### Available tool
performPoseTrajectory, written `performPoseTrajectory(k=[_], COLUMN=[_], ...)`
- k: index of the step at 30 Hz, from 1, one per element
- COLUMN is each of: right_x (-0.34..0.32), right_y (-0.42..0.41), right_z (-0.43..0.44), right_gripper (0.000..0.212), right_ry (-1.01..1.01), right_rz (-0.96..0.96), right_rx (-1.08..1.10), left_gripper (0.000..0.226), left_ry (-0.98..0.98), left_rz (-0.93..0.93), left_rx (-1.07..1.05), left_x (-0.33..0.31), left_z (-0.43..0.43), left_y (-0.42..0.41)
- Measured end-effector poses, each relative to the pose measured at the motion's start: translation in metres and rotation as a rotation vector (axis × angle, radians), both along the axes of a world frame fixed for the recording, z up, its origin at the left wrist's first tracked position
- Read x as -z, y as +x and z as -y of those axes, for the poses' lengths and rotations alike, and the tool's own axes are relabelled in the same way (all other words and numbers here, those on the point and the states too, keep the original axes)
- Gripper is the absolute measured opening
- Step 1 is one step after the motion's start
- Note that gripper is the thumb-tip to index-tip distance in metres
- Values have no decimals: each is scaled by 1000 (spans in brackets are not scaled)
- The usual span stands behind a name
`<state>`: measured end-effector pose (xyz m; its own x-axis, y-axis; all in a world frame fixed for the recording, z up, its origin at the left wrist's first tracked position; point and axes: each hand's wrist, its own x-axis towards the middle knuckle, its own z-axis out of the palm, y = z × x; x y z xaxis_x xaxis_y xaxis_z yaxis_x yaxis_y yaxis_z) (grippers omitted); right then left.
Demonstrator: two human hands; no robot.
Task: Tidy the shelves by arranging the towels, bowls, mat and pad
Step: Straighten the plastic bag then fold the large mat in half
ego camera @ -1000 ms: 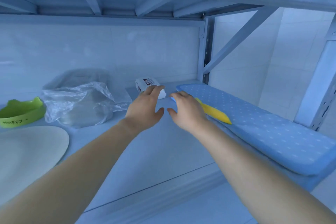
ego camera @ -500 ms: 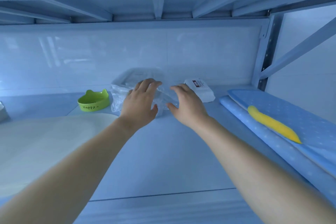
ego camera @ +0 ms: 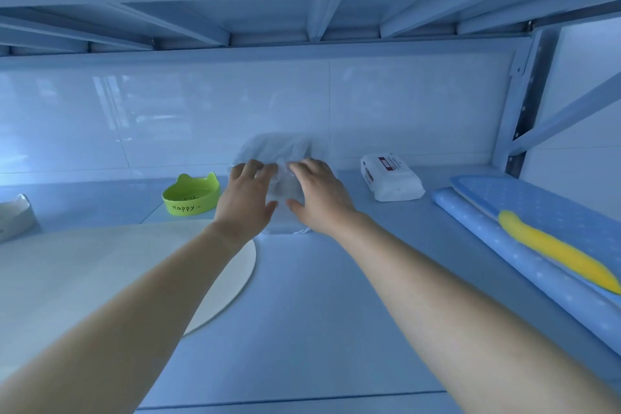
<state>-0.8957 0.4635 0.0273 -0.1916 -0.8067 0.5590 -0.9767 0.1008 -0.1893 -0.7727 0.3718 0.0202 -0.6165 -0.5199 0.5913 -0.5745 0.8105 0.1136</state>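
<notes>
On my feed both arms reach forward onto the pale blue shelf (ego camera: 319,312), and the two hands meet at a crumpled clear plastic bag (ego camera: 277,149) that sits near the back, close to the tiled wall (ego camera: 201,111). The left hand (ego camera: 247,197) lies on the bag's left side with its fingers fairly straight and its thumb spread, so I read it as wide and flat on the plastic, not closed round it. The right hand (ego camera: 319,198) mirrors it on the bag's right side, fingers stretched forward and thumb out toward the other thumb, the two hands just apart. What is inside the bag is too blurred for me to tell. Just left of the left hand stands the green bowl (ego camera: 191,193), upright, with two small ears on its rim and "Happy" written on its side. A white bowl (ego camera: 15,217) shows partly at the far left edge. The round cream mat (ego camera: 100,265) lies flat on the shelf in front of the green bowl, and the left forearm crosses over it. To the right of the hands, apart from them, lies a white pack of towels (ego camera: 391,178) with a red label. At the right end rests the blue dotted pad (ego camera: 537,212), with a long yellow strip (ego camera: 554,252) lying on it.
</notes>
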Motion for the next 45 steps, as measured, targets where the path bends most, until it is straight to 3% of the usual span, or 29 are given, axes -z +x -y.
performPoseTrajectory(k=[19, 45], right_x=[12, 17], right_y=[-71, -152], right_z=[-22, -27], right_gripper=[41, 45], right_ry=[-121, -156], right_rz=[21, 72], right_rx=[74, 63], left_gripper=[54, 62], left_ry=[-3, 9], left_rz=[-96, 18], left_rx=[242, 223], left_x=[1, -4], left_z=[-10, -21], left_y=[-70, -139])
